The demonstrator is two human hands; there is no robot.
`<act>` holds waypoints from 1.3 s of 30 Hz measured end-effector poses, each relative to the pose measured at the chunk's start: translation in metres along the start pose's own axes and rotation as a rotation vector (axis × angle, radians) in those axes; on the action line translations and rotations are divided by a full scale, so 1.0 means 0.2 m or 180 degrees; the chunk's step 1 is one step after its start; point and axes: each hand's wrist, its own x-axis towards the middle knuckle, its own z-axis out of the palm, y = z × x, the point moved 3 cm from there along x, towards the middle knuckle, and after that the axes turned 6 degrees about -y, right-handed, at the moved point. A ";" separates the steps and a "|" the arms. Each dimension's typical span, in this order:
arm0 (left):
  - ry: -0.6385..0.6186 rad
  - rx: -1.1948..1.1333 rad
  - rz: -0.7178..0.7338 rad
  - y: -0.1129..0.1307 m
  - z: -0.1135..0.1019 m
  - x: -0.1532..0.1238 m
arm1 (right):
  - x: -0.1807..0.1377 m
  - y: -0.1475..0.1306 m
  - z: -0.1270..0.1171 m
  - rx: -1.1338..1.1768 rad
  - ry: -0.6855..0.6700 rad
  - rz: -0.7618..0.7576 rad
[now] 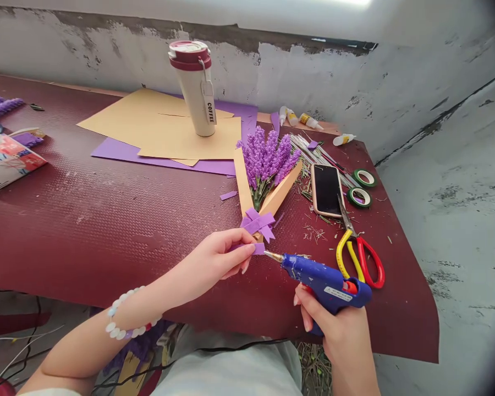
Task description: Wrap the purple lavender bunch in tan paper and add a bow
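My left hand (218,256) pinches a short purple foam strip (247,248) between thumb and fingers, just below a purple foam bow (258,221). The bow sits on the narrow end of a tan paper wrap (247,184) around a bouquet of purple foam lavender (268,162). My right hand (338,324) grips a blue hot glue gun (325,283). Its metal nozzle (273,256) points left and ends close to the strip. I cannot tell whether it touches.
A dark red mat (107,220) covers the table. Beyond the bouquet lie red-and-yellow scissors (358,258), a phone (326,190), green tape rolls (363,177), thin stems (317,157) and glue tubes (301,116). Behind stands a coffee tumbler (193,88) on tan and purple sheets (169,132).
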 end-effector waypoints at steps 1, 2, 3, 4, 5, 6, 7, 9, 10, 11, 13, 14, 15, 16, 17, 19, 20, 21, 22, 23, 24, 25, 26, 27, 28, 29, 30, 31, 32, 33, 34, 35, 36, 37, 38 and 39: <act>-0.0018 0.0023 -0.0012 0.00 0.00 0.00 | 0.00 0.00 0.00 -0.0048 -0.0007 0.0030; -0.0037 0.0039 -0.0026 0.00 0.01 0.00 | 0.01 0.00 0.01 -0.0106 -0.0027 0.0063; -0.0050 0.0050 -0.0040 0.00 0.01 0.00 | 0.01 -0.01 0.01 -0.0167 -0.0051 0.0097; -0.0057 0.0057 -0.0047 0.00 0.01 -0.01 | 0.01 -0.01 0.01 -0.0227 -0.0073 0.0122; -0.0058 0.0062 -0.0043 0.00 0.01 -0.01 | 0.01 -0.01 0.01 -0.0279 -0.0095 0.0132; -0.0056 0.0070 -0.0032 0.00 0.01 -0.01 | 0.01 -0.01 0.01 -0.0324 -0.0105 0.0133; -0.0059 0.0080 -0.0016 0.00 0.01 -0.01 | 0.01 -0.01 0.01 -0.0363 -0.0105 0.0131; -0.0057 0.0114 0.0038 0.00 0.00 -0.01 | 0.00 -0.01 0.01 -0.0447 -0.0093 0.0142; -0.0059 0.0136 0.0058 -0.01 0.00 -0.01 | 0.00 -0.01 0.01 -0.0490 -0.0084 0.0162; -0.0059 0.0156 0.0070 -0.01 0.00 -0.02 | 0.00 0.00 0.01 -0.0523 -0.0079 0.0186; -0.0053 0.0179 0.0096 -0.01 0.00 -0.02 | 0.00 0.00 0.01 -0.0560 -0.0093 0.0216; -0.0051 0.0192 0.0109 -0.01 0.00 -0.02 | 0.00 0.00 0.02 -0.0572 -0.0100 0.0208; -0.0047 0.0210 0.0118 -0.01 0.00 -0.02 | 0.00 -0.01 0.02 -0.0588 -0.0095 0.0193; -0.0037 0.0240 0.0124 0.00 0.00 -0.02 | 0.00 -0.01 0.02 -0.0607 -0.0079 0.0179; -0.0028 0.0274 0.0128 0.00 0.00 -0.02 | 0.00 -0.02 0.02 -0.0638 -0.0052 0.0169; -0.0004 0.0354 0.0132 0.01 0.00 -0.02 | -0.01 -0.02 0.02 -0.0719 0.0013 0.0183; 0.0007 0.0391 0.0133 0.01 0.00 -0.02 | -0.01 -0.02 0.02 -0.0761 0.0038 0.0206; 0.0017 0.0422 0.0137 0.01 0.00 -0.03 | -0.01 -0.02 0.02 -0.0801 0.0055 0.0235; 0.0018 0.0448 0.0144 0.02 0.00 -0.03 | -0.01 -0.02 0.01 -0.0830 0.0057 0.0260; 0.0016 0.0462 0.0152 0.02 0.00 -0.03 | -0.01 -0.02 0.01 -0.0846 0.0049 0.0278; 0.0010 0.0467 0.0160 0.01 0.00 -0.03 | -0.01 -0.02 0.01 -0.0840 0.0022 0.0283; -0.0006 0.0449 0.0166 0.01 0.00 -0.03 | 0.00 -0.02 0.01 -0.0812 -0.0018 0.0276; -0.0026 0.0416 0.0173 0.01 0.00 -0.02 | 0.00 -0.01 0.01 -0.0767 -0.0060 0.0261; -0.0052 0.0368 0.0180 0.01 0.00 -0.02 | 0.00 -0.01 0.01 -0.0704 -0.0101 0.0243; -0.0078 0.0311 0.0188 0.00 -0.01 -0.02 | 0.01 0.00 0.01 -0.0629 -0.0139 0.0230; -0.0102 0.0259 0.0201 0.00 -0.01 -0.02 | 0.01 0.01 0.01 -0.0550 -0.0169 0.0230; -0.0121 0.0224 0.0219 0.00 -0.01 -0.02 | 0.01 0.02 0.01 -0.0476 -0.0195 0.0241; -0.0131 0.0212 0.0244 0.00 -0.01 -0.02 | 0.02 0.03 0.01 -0.0413 -0.0221 0.0264; -0.0132 0.0222 0.0272 0.01 -0.01 -0.02 | 0.02 0.04 0.01 -0.0360 -0.0253 0.0294; -0.0125 0.0245 0.0299 0.01 -0.01 -0.02 | 0.02 0.05 0.00 -0.0316 -0.0293 0.0325; -0.0114 0.0276 0.0326 0.01 -0.01 -0.01 | 0.02 0.06 0.00 -0.0283 -0.0333 0.0352; -0.0101 0.0302 0.0350 0.02 -0.01 -0.01 | 0.02 0.06 0.00 -0.0258 -0.0370 0.0370; -0.0086 0.0316 0.0369 0.02 -0.01 -0.01 | 0.02 0.06 -0.01 -0.0240 -0.0398 0.0382; -0.0072 0.0323 0.0384 0.02 -0.01 -0.01 | 0.01 0.06 -0.01 -0.0231 -0.0411 0.0387; -0.0056 0.0321 0.0390 0.02 -0.01 -0.01 | 0.01 0.06 -0.01 -0.0229 -0.0407 0.0382; -0.0038 0.0312 0.0386 0.02 -0.02 -0.01 | 0.01 0.06 -0.01 -0.0231 -0.0388 0.0367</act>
